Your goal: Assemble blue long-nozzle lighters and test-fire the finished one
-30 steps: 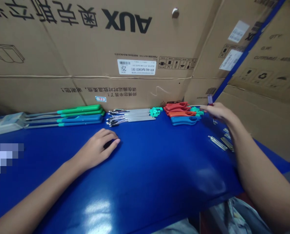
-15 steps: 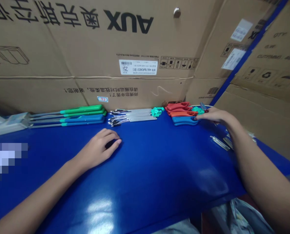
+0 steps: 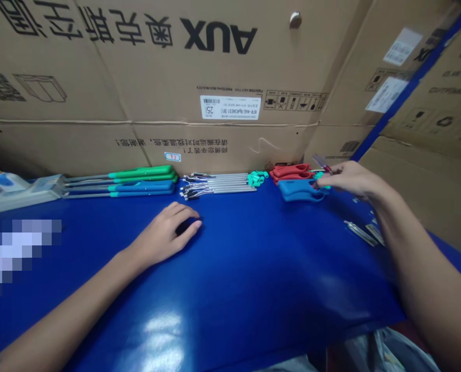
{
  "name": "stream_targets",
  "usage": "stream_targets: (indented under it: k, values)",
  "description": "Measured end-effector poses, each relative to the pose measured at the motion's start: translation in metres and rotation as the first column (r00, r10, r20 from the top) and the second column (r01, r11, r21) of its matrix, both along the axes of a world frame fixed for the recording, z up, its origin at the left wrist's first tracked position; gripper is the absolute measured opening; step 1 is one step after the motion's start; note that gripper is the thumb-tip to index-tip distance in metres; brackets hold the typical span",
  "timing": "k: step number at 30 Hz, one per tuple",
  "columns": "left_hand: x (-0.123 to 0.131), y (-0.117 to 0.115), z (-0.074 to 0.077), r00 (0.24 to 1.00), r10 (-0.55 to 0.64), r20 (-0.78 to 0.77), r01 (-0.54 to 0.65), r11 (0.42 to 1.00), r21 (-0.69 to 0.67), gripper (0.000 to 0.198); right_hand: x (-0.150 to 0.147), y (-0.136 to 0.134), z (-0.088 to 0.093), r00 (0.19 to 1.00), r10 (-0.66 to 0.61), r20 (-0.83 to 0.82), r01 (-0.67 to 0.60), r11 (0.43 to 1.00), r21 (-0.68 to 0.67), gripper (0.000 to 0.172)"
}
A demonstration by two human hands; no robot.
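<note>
My right hand (image 3: 350, 178) hovers at the right end of the row, its fingertips just beyond a pile of blue and red plastic lighter handles (image 3: 298, 181). A small, slim part with a red tip (image 3: 322, 163) sticks out from between its fingers and looks pinched there. My left hand (image 3: 164, 232) rests on the blue tabletop (image 3: 246, 268) with curled fingers, holding nothing I can see. A dark patch under its fingertips looks like shadow. Nearest it, behind, lie metal tubes with thin wires (image 3: 215, 185).
Long green-and-blue handled lighter bodies (image 3: 122, 183) lie left of the tubes, with teal small parts (image 3: 257, 179) beside them. Flat metal strips (image 3: 362, 233) lie under my right forearm's side. Cardboard boxes form the wall behind the table. A pale plastic tray (image 3: 21, 194) sits far left.
My right hand has moved left and slightly up over the handles, carrying the small part. The orange handle no longer shows in the pile. The whole view has shifted a little.
</note>
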State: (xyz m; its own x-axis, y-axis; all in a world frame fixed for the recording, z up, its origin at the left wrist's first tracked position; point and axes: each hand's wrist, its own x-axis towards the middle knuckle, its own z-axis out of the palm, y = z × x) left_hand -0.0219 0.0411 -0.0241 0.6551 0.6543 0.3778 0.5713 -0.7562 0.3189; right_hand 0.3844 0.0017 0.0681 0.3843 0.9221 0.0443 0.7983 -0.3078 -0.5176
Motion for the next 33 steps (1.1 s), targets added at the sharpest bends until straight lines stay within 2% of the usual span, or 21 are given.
stream_targets:
  k: [3,5,9,13,15,18,23,27,33]
  values:
    - [-0.001,-0.004,0.001,0.998,0.036,0.047,-0.035,0.999,-0.025,0.035,-0.048,-0.002,-0.011,0.968,0.209,-0.142,-0.214,0.977,-0.021,0.023]
    - [0.000,-0.008,0.002,0.997,0.048,0.065,-0.045,0.998,-0.050,0.037,-0.080,-0.005,-0.022,0.913,0.338,-0.229,-0.352,0.936,-0.024,0.032]
    - [0.009,-0.020,0.008,1.000,-0.021,0.009,0.022,0.993,-0.117,0.042,-0.115,-0.012,-0.040,0.811,0.454,-0.370,-0.484,0.875,0.012,0.037]
    - [0.022,-0.037,0.016,0.990,-0.091,-0.104,0.070,0.979,-0.191,0.064,-0.119,-0.014,-0.047,0.721,0.487,-0.494,-0.519,0.851,0.082,0.048]
    - [0.026,-0.044,0.019,0.984,-0.087,-0.157,0.044,0.965,-0.258,0.062,-0.118,-0.014,-0.050,0.685,0.500,-0.530,-0.524,0.843,0.117,0.053]
    - [0.026,-0.048,0.021,0.982,-0.102,-0.156,0.050,0.950,-0.308,0.053,-0.120,-0.014,-0.054,0.655,0.506,-0.562,-0.515,0.843,0.159,0.053]
    - [0.021,-0.043,0.023,0.985,-0.126,-0.121,0.092,0.963,-0.254,0.040,-0.124,-0.018,-0.053,0.596,0.498,-0.630,-0.532,0.832,0.154,0.044]
    - [0.018,-0.042,0.024,0.977,-0.164,-0.138,0.134,0.970,-0.203,0.037,-0.125,-0.020,-0.051,0.568,0.494,-0.659,-0.550,0.823,0.143,0.036]
    - [0.016,-0.042,0.023,0.969,-0.180,-0.166,0.154,0.976,-0.156,0.036,-0.124,-0.019,-0.052,0.513,0.508,-0.692,-0.601,0.788,0.133,0.040]
